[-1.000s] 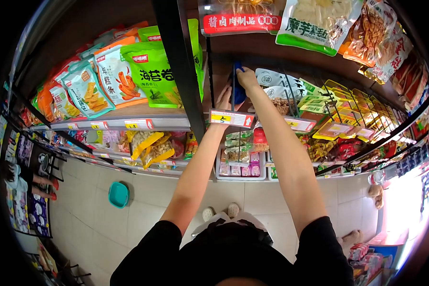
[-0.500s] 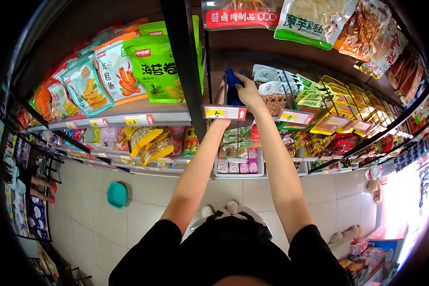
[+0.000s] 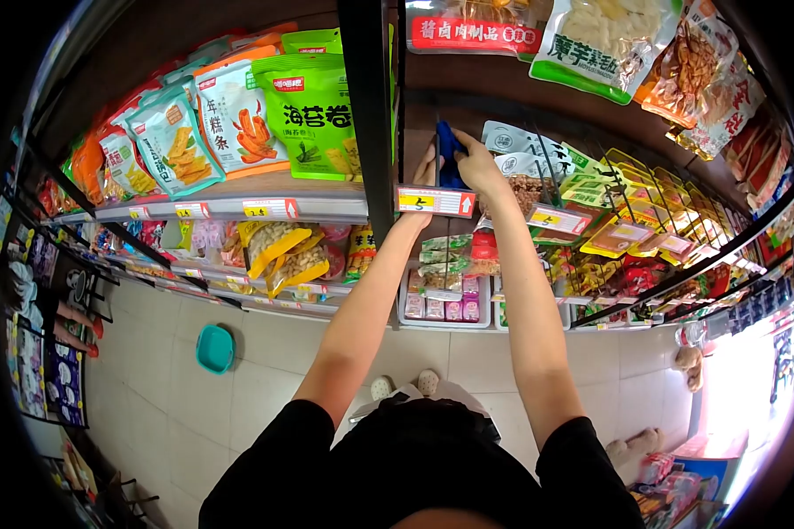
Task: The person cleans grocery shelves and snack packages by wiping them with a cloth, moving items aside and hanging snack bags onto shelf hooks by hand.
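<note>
Inside a shelf bay, between both hands, stands a dark blue item (image 3: 451, 152), either a soft packet or a cloth; I cannot tell which. My right hand (image 3: 479, 167) is closed on its right side, fingers bent over the top. Along its left side, my left hand (image 3: 426, 169) reaches up, partly hidden by the price tag (image 3: 436, 202) on the hook front, so its grip does not show clearly. Beside my right hand hang silver-white snack bags (image 3: 531, 152) with brown contents.
Green seaweed snack bags (image 3: 311, 110) stand left of a black shelf post (image 3: 370, 106). Vacuum-packed foods (image 3: 604, 44) hang above right, yellow packets (image 3: 648, 207) at right. Below are small packs in a white tray (image 3: 415, 323). A teal basket (image 3: 215, 348) sits on the floor.
The view has shifted, so shelves appear slightly further right and lower. My right hand stays on the blue item, which looks narrower and more upright now.
</note>
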A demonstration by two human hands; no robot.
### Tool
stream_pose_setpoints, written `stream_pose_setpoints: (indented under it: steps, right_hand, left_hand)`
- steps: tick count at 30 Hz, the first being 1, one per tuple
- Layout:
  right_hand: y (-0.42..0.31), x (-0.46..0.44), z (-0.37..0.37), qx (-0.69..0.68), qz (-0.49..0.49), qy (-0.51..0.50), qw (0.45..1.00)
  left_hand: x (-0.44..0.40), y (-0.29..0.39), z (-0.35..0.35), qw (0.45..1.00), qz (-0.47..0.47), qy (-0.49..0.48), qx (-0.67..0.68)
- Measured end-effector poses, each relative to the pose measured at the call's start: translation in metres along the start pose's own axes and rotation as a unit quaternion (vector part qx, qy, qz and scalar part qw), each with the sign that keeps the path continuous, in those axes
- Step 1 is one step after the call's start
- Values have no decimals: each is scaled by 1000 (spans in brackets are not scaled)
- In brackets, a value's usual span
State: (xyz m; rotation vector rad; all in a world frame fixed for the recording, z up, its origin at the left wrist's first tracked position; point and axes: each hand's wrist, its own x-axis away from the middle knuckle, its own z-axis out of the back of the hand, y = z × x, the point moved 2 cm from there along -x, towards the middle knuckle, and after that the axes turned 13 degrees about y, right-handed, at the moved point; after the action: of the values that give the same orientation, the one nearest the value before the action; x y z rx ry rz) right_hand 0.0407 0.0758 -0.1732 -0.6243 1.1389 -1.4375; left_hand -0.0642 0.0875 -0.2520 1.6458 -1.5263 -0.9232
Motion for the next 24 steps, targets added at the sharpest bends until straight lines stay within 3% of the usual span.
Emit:
stream_pose_setpoints:
  steps: [4,5,7,8,11,13,14,16,17,18,20,21,24]
  right_hand:
    - [0,-8,1,-42,32,12,999]
    - [1,-7,3,-40,31,14,999]
    - [-9,-2,11,27,132,45,990]
    - [-13,1,13,47,166,62,983]
    - [-37,4,15,143,185,103,967]
    - [-51,-8,14,217,189,107,952]
    - [-53,-16,12,217,188,108,952]
    - [-55,-35,6,281,242,117,921]
    - [-55,-44,1,298,262,106,912]
    - [-52,-52,-4,296,263,104,913]
    - [-42,-65,-21,354,201,-11,914]
    - [-45,-68,-27,322,131,-24,937]
    - [-49,-76,-33,397,106,-77,908]
  left_hand:
    - [-36,-26,19,999,-18,-21,42]
    - [-39,-23,16,992,-47,-8,121]
    - [-36,-4,-1,970,-62,60,227]
    - [-48,-3,-3,963,-67,49,254]
    - [-46,10,-21,980,-70,12,184]
    - [-55,0,-27,975,6,38,220]
    - [-59,-2,-24,975,8,37,220]
    - [-69,-6,-14,967,-33,-83,238]
    - [-65,-10,-17,972,-53,-46,223]
    - [-54,-4,-24,976,-72,-8,205]
    - [-51,-5,-22,974,3,8,226]
    - [-49,-1,-22,975,0,10,223]
    - [-44,5,-23,974,-7,-44,220]
